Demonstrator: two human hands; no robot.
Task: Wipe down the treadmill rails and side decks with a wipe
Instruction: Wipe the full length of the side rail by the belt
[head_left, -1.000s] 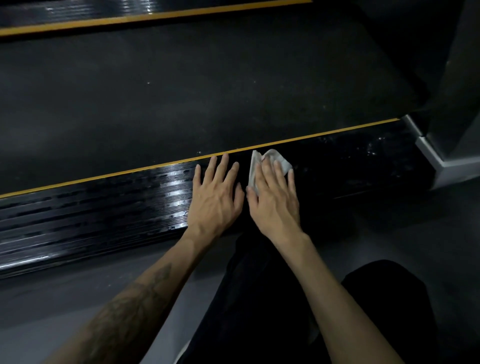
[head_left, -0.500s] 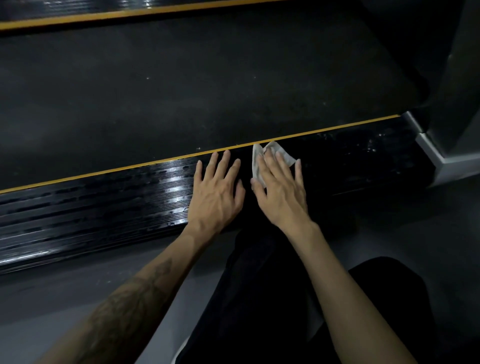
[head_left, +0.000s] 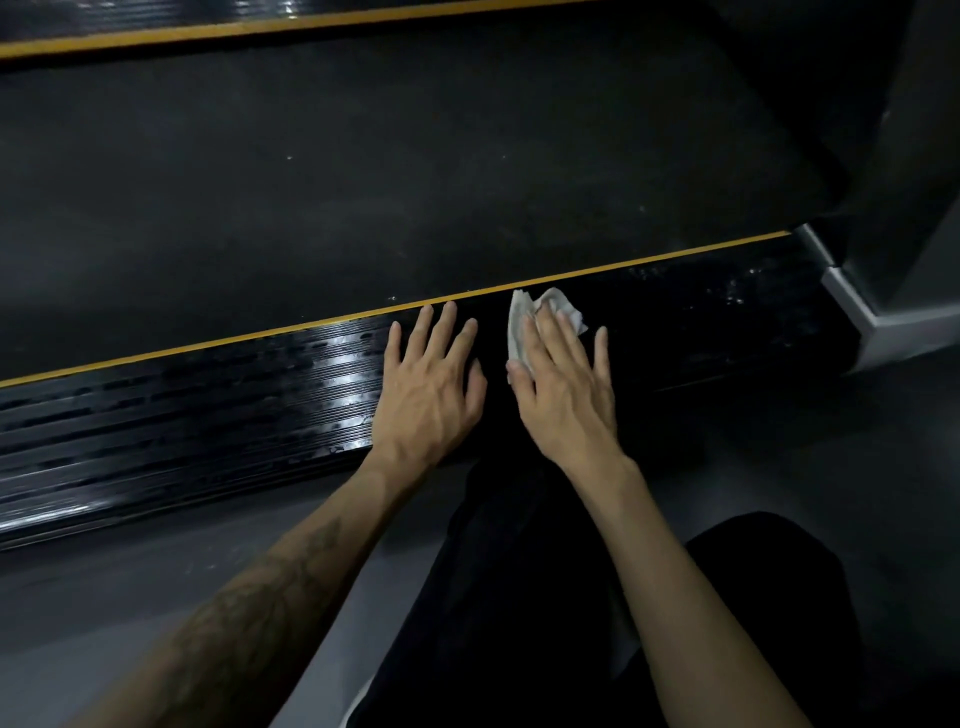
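The right hand (head_left: 563, 387) lies flat, fingers straight and spread wide, and its grip is no pinch at all: the palm and fingers press a crumpled white wipe (head_left: 524, 317) down onto the near side deck (head_left: 701, 322). A flat hand probably suits wiping better than a fist, since it spreads pressure over more of the cloth and lets it slide along the ribbed surface. Most of the wipe is hidden under the fingers; its loose edges show at about 11 and 12 o'clock from the knuckles, touching the deck just short of the yellow stripe (head_left: 332, 322).

At 9 o'clock from that hand, close beside it but not touching, the left hand (head_left: 428, 387) also lies flat on the deck, fingers straight, holding nothing. It looks like a prop: the person appears to be low on the floor (head_left: 130, 571), leaning forward, so this hand likely carries body weight and steadies the reach.

Further toward 9 o'clock the deck's ribs shine with patchy streaks, which I judge to be a damp stretch. Toward 3 o'clock the deck is duller, with pale specks near the grey upright base (head_left: 857, 312), so that end probably needs wiping next.

At 12 o'clock, beyond the stripe, lies the dark running belt (head_left: 415, 171), and past it a second yellow stripe (head_left: 260, 28) edging the far side deck, mostly out of view.
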